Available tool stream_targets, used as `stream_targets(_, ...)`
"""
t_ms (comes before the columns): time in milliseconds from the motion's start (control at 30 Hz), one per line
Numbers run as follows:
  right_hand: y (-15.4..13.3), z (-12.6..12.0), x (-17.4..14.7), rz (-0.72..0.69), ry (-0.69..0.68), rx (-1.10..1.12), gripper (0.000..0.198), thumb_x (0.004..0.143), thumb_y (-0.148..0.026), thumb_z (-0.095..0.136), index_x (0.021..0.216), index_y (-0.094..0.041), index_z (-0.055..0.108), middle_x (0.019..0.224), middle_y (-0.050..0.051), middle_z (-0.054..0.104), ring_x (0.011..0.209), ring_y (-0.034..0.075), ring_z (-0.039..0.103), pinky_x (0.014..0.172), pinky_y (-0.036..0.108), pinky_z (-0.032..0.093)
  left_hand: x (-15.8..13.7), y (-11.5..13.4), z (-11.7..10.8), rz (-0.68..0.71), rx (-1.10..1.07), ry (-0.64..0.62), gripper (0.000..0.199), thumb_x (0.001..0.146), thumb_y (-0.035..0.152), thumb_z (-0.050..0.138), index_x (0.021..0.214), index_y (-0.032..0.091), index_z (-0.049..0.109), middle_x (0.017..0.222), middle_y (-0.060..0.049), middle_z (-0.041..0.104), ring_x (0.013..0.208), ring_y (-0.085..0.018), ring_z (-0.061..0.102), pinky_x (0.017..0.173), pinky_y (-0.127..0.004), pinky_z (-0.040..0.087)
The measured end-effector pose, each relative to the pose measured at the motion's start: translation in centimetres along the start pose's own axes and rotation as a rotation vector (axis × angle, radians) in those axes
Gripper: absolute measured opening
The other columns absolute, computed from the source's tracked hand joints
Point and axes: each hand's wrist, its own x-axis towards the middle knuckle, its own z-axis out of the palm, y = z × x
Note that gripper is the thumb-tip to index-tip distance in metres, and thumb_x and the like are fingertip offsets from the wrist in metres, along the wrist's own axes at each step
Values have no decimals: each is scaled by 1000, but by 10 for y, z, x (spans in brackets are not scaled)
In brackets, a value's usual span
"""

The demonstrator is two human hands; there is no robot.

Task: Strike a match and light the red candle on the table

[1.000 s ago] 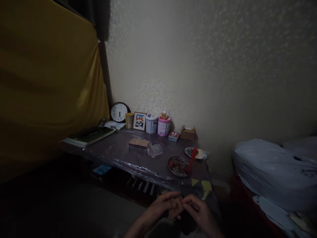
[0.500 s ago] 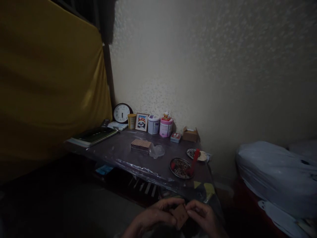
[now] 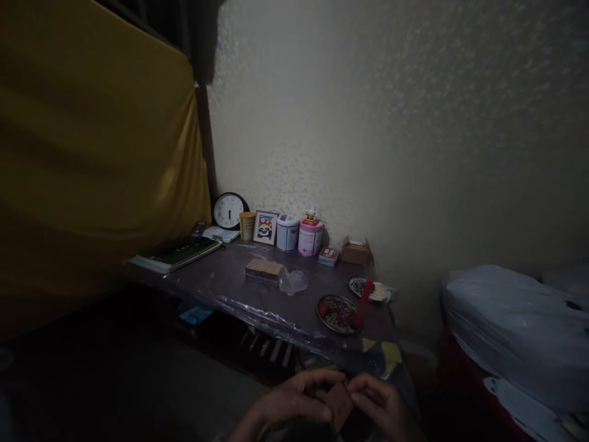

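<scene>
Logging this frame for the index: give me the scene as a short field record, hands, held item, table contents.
left hand: fingers on the small brown card, low in the head view
right hand: fingers on the same card from the other side
small brown card: flat, held between both hands; detail too dark to read
table: covered in clear plastic sheet
on table: clock, panda picture, white tin, pink tin, round dish
light: dim
</scene>
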Motion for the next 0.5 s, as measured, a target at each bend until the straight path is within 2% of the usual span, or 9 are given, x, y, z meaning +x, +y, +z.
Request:
stream_targets(133, -6, 0, 0, -6, 7, 7, 21, 73, -43, 64, 72, -23, 68, 72, 0, 70, 71, 18, 65, 65, 25, 50, 0, 0, 0, -21, -10, 31, 60, 57, 18, 78, 115, 23, 62, 100, -4, 68, 92, -20, 59, 83, -31, 40)
stream_targets(267, -6, -1, 0, -45, 15, 21, 19, 74, -41, 64, 72, -22, 67, 73, 0, 69, 72, 18, 65, 66, 24, 50, 1, -4, -3, -10, 10, 43, 62, 58, 19, 78, 117, 24, 60, 106, -5, 66, 98, -22, 58, 87, -34, 39)
stream_targets(433, -2, -4, 0, -45, 81, 27, 15, 76, -36, 65, 71, -22, 65, 71, 0, 66, 72, 16, 64, 66, 23, 49, -2, 1, -1, 19, -6, 38, 62, 61, 21, 77, 120, 23, 58, 109, -7, 65, 100, -25, 58, 90, -38, 39)
stream_targets(500, -1, -7, 0, -28, 158, 3, 14, 75, -35, 66, 71, -22, 64, 70, -1, 65, 70, 16, 64, 65, 23, 48, -3, 4, 1, 49, -28, 23, 61, 62, 20, 76, 120, 22, 57, 111, -8, 64, 104, -25, 57, 91, -38, 39)
